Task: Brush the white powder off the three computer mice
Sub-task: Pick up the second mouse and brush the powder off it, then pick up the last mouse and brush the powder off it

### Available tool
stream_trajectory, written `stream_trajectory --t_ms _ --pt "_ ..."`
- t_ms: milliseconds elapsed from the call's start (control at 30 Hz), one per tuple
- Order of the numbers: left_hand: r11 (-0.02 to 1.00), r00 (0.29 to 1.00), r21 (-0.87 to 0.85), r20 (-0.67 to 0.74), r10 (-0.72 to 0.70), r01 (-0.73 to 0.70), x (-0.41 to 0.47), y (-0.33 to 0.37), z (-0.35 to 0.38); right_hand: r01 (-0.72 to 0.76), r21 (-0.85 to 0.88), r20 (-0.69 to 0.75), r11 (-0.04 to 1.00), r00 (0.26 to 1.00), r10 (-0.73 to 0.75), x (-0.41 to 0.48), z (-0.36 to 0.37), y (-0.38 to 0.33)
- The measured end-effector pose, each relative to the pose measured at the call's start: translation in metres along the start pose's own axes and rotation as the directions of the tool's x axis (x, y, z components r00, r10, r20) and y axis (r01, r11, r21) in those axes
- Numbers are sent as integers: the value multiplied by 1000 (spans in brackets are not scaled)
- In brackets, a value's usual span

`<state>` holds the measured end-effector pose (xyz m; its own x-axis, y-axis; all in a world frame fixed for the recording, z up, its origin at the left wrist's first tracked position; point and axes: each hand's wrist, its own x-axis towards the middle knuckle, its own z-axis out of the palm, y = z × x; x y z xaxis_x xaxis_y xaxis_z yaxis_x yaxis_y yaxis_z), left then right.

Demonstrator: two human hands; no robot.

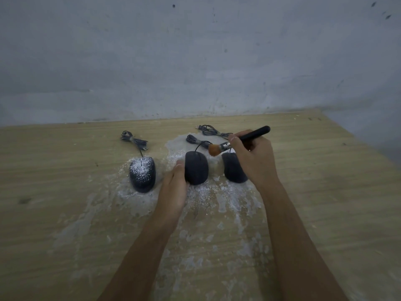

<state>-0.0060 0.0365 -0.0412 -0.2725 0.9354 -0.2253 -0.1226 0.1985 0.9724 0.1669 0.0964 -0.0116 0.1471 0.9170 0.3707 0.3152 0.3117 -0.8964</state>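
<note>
Three dark corded mice lie in a row on the wooden table (65, 213). White powder covers the front half of the left mouse (142, 174). The middle mouse (196, 168) and the right mouse (233, 168) look dark and free of powder. My left hand (174, 187) rests against the left side of the middle mouse, gripping it. My right hand (253, 159) holds a black-handled brush (238, 140); its orange bristles hover just above the front right of the middle mouse. The hand hides part of the right mouse.
White powder (217, 203) is smeared over the table around and in front of the mice. Bundled cables with USB plugs (134, 140) lie behind them. A grey wall (195, 61) rises at the table's far edge; the table's right edge runs diagonally.
</note>
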Motion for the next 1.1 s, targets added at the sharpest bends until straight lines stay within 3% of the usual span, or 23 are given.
stream_trajectory --t_ms 267,567,767,867,1000,1100 --pt "1000 998 24 56 7 -9 4 2 9 -1 -33 3 999 1000 2 0 3 -2" --pt "1000 999 1 -28 17 -17 3 -2 0 -35 -12 -8 999 999 35 -3 12 0" --pt "969 953 32 -173 247 -246 -11 17 -35 -16 17 94 1000 995 14 -24 43 -18" --pt "949 909 120 -274 313 -291 -15 17 -66 -34 104 167 994 986 16 -44 70 -25" --pt "892 853 376 -348 388 -252 -16 7 -104 -188 324 171 927 976 137 -69 100 -32" --pt "831 879 536 -315 359 -148 -9 -2 -115 -254 398 134 882 967 218 -77 115 -37"
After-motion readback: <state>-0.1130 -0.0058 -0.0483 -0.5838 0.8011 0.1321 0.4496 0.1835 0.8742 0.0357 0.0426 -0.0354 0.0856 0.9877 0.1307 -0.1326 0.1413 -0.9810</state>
